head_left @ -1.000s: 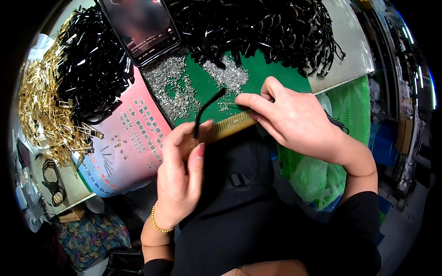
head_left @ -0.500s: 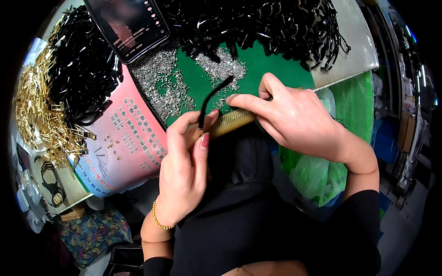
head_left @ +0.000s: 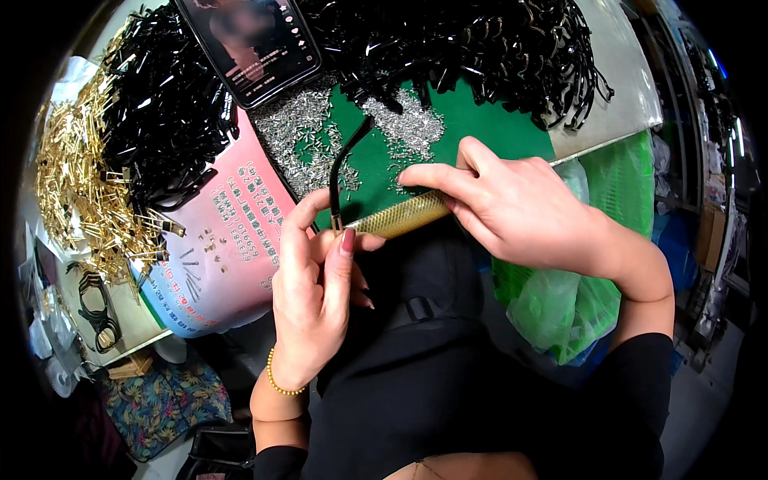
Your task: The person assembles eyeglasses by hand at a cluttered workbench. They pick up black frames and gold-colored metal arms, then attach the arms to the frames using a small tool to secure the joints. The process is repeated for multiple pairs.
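My left hand [head_left: 308, 280] is closed, thumb and fingers pinching a black eyeglass temple [head_left: 342, 164]. Its curved tip points up and away from me, and its lower end is at my thumb. A yellow-gold cylinder [head_left: 404, 218] with a mesh pattern, like a tool handle, slants between my two hands. Its left end meets my left fingers. My right hand [head_left: 520, 204] is closed round its right end, which the hand hides. The right index finger stretches toward small silver pins or screws [head_left: 408, 124] on the green mat [head_left: 472, 112].
Black temples [head_left: 448, 48] heap along the back, with more black pieces [head_left: 160, 104] at left. Gold metal parts [head_left: 80, 176] pile at far left. A phone [head_left: 252, 48] lies at the back, above a pink-and-blue printed sheet [head_left: 212, 264]. Green plastic bags [head_left: 560, 304] hang at right.
My left hand has moved left relative to my right hand, carrying the temple with it. More of the patterned cylinder shows between the hands. The whole view has shifted slightly.
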`<state>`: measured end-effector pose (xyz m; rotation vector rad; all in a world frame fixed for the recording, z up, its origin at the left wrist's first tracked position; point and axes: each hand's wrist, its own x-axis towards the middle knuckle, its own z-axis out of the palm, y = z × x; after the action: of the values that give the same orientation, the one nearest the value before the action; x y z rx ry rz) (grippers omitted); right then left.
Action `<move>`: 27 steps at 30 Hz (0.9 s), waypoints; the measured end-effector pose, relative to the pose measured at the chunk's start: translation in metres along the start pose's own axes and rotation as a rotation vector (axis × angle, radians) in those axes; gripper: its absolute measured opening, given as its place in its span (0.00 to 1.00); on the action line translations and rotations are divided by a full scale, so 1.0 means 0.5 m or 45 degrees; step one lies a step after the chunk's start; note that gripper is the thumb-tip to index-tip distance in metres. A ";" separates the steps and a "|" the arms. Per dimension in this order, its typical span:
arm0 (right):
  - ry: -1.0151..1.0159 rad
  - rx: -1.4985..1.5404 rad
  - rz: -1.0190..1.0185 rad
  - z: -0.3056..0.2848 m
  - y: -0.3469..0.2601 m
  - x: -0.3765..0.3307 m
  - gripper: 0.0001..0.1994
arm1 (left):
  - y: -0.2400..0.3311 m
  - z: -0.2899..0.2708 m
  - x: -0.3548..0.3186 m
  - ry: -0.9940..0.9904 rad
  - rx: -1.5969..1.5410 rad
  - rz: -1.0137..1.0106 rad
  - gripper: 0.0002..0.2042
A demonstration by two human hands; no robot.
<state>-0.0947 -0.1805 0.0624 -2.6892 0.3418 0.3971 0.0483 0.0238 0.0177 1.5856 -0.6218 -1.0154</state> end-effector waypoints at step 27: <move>-0.051 0.007 -0.022 -0.003 -0.010 0.019 0.24 | -0.009 0.001 0.005 0.092 0.031 -0.021 0.10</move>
<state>-0.0843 -0.1781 0.0623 -2.6727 0.3079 0.4435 0.0484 0.0228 0.0127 1.6438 -0.5743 -0.9618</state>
